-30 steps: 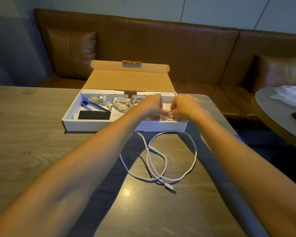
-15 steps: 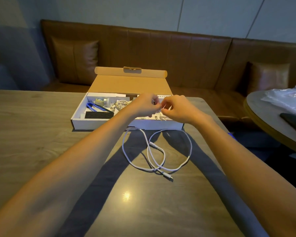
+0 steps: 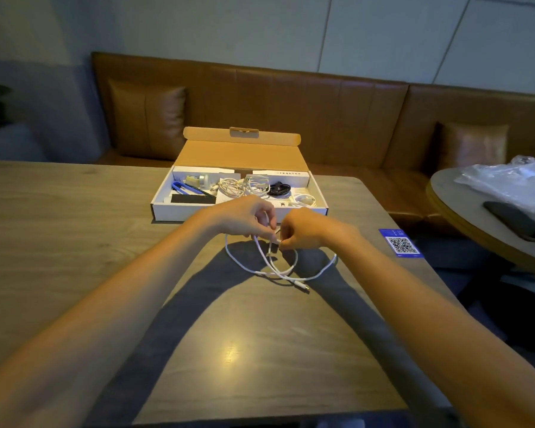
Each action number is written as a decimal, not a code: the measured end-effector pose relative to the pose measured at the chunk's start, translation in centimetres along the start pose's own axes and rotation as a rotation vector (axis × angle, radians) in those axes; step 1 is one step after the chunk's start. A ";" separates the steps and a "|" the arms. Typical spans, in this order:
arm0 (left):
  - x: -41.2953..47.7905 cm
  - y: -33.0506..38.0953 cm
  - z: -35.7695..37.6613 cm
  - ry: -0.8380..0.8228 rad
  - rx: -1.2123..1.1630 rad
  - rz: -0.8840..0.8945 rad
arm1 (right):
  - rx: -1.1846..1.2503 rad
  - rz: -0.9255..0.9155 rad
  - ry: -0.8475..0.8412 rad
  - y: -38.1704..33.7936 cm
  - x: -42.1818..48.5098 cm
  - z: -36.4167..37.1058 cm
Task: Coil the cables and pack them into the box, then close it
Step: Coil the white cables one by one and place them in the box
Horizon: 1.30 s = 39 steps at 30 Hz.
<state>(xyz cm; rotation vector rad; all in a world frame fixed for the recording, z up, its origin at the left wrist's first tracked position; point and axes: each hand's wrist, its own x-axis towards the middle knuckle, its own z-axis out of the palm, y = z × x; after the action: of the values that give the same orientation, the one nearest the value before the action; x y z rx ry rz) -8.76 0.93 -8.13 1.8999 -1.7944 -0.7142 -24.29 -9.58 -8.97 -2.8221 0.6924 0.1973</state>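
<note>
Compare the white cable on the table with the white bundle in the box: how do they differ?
The table cable sprawls in loose loops; the bundle in the box is coiled up. Left hand and right hand pinch the table cable; the bundle lies untouched. Both are white.

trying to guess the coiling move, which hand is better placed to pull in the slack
Probably left. The right hand pinches the white cable at its plug end, so it suits anchoring; the left hand holds the cable beside it, over the loops on the table.
</note>
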 end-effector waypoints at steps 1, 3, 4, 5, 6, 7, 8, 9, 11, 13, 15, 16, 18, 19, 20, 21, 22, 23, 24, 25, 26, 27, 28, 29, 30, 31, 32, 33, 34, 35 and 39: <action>-0.4 -0.2 0.0 0.005 -0.001 -0.014 | -0.002 -0.016 0.041 -0.1 -0.1 0.0; -1.1 -0.3 -0.1 0.066 -0.018 -0.044 | 0.110 -0.044 0.134 -0.3 -0.4 -0.4; -1.4 -0.2 -0.3 0.117 -0.045 -0.059 | 0.219 -0.065 0.169 -0.4 -0.6 -0.8; -1.6 -0.1 -0.6 0.172 -0.082 -0.070 | 0.318 -0.090 0.198 -0.6 -0.8 -1.1; -1.9 0.2 -0.8 0.222 -0.120 -0.080 | 0.384 -0.121 0.229 -0.9 -0.9 -1.6; -2.1 0.5 -1.2 0.260 -0.152 -0.089 | 0.414 -0.154 0.266 -1.1 -1.0 -2.1; -2.2 0.9 -1.6 0.279 -0.175 -0.097 | 0.417 -0.184 0.310 -1.4 -1.0 -2.6; -2.4 1.3 -2.0 0.275 -0.198 -0.103 | 0.406 -0.209 0.357 -1.7 -0.9 -3.0; -2.9 2.0 -2.7 0.215 -0.322 -0.112 | 0.410 -0.248 0.447 -2.3 -0.7 -3.9; -3.6 2.4 -3.2 0.134 -0.565 -0.107 | 0.489 -0.277 0.541 -2.8 -0.7 -4.7; -4.3 2.2 -3.6 0.054 -0.855 -0.059 | 0.630 -0.274 0.612 -3.2 -1.1 -5.3; -4.6 2.1 -3.8 0.017 -1.020 -0.019 | 0.724 -0.266 0.619 -3.4 -1.3 -5.4; -5.0 2.0 -3.8 -0.031 -1.323 0.053 | 0.868 -0.271 0.582 -3.8 -1.5 -5.1; -5.0 2.2 -3.6 -0.038 -1.428 0.090 | 0.910 -0.287 0.549 -4.1 -1.5 -4.7; -5.0 2.4 -3.4 -0.031 -1.504 0.128 | 0.954 -0.300 0.512 -4.5 -1.4 -4.2; -4.8 2.7 -3.0 -0.005 -1.559 0.161 | 1.012 -0.300 0.477 -4.9 -1.3 -3.8; -4.6 3.0 -2.6 0.041 -1.600 0.184 | 1.065 -0.278 0.447 -5.4 -1.1 -3.5; -4.4 3.2 -2.3 0.099 -1.630 0.200 | 1.104 -0.240 0.421 -5.7 -0.8 -3.3; -4.1 3.3 -2.1 0.170 -1.639 0.222 | 1.127 -0.195 0.389 -5.9 -0.6 -3.2; -3.8 3.2 -2.0 0.248 -1.621 0.252 | 1.134 -0.150 0.340 -6.0 -0.3 -3.0; -3.6 2.9 -2.0 0.323 -1.575 0.279 | 1.119 -0.113 0.278 -6.0 -0.3 -2.9; -3.4 2.7 -2.2 0.382 -1.507 0.296 | 1.078 -0.088 0.203 -6.0 -0.4 -2.7; -3.2 2.4 -2.4 0.420 -1.435 0.309 | 1.013 -0.071 0.131 -5.9 -0.6 -2.4; -3.0 2.2 -2.6 0.440 -1.378 0.316 | 0.937 -0.062 0.074 -6.2 -0.9 -2.2; -2.9 1.9 -2.7 0.449 -1.338 0.307 | 0.854 -0.059 0.041 -6.4 -1.2 -1.9; -2.8 1.9 -2.5 0.457 -1.290 0.280 | 0.778 -0.065 0.029 -6.7 -1.5 -1.7; -2.8 1.9 -2.3 0.469 -1.189 0.238 | 0.701 -0.077 0.028 -6.9 -1.5 -1.7; -2.8 2.0 -2.0 0.490 -1.010 0.188 | 0.631 -0.093 0.029 -7.1 -1.6 -1.7; -2.9 1.9 -1.7 0.523 -0.756 0.141 | 0.567 -0.115 0.027 -7.2 -1.5 -1.9; -3.0 1.6 -1.3 0.561 -0.481 0.109 | 0.509 -0.137 0.028 -7.2 -1.5 -2.1; -4.2 1.3 -0.7 0.496 0.036 0.063 | 0.403 -0.228 0.087 -6.2 -1.5 -2.9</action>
<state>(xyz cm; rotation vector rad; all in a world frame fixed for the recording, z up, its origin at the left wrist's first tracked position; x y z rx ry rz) -9.43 4.95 -6.45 1.8291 -1.5446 -0.1629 -22.50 -4.33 -4.69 -2.5019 0.3695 -0.0958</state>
